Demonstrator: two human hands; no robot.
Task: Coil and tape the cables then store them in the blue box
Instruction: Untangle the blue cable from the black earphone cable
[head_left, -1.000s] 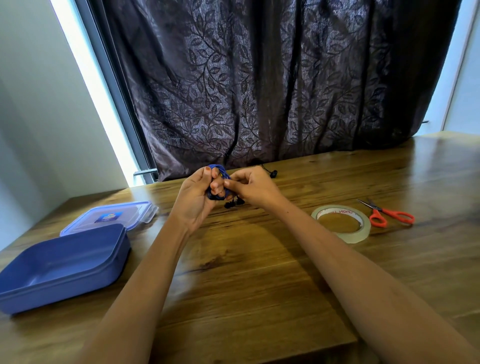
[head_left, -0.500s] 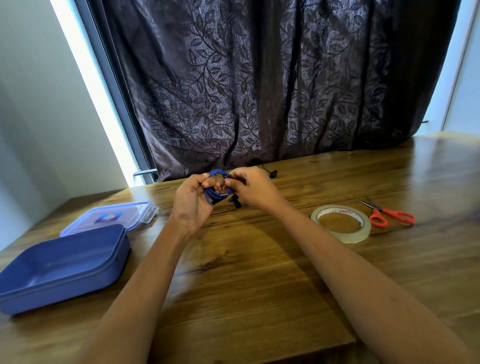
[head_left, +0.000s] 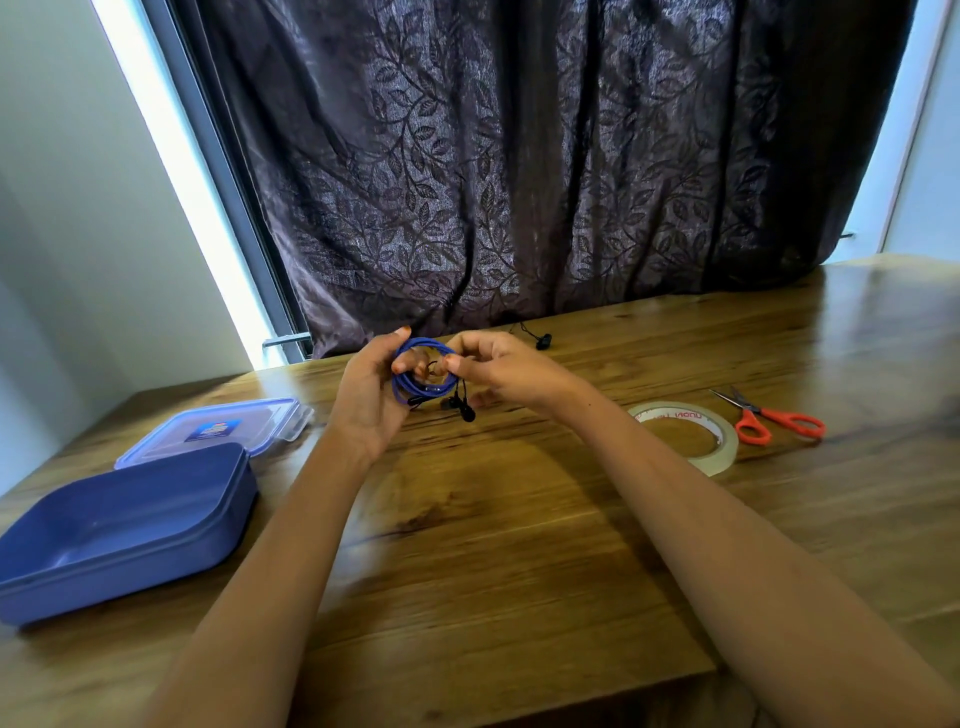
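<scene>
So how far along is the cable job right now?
One blue cable looks coiled, gripped by the left hand and pinched by the right hand. No tape shows on it: tape roll and scissors lie on the table. The blue box stands open with nothing inside, and a black cable by the curtain waits.

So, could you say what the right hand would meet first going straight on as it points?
The right hand points left: first the blue cable coil it pinches, then likely the left hand.

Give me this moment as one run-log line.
stage: coiling | left hand: holds blue cable coil | right hand: pinches coil | tape roll: untouched | blue box: open, no cable inside
</scene>
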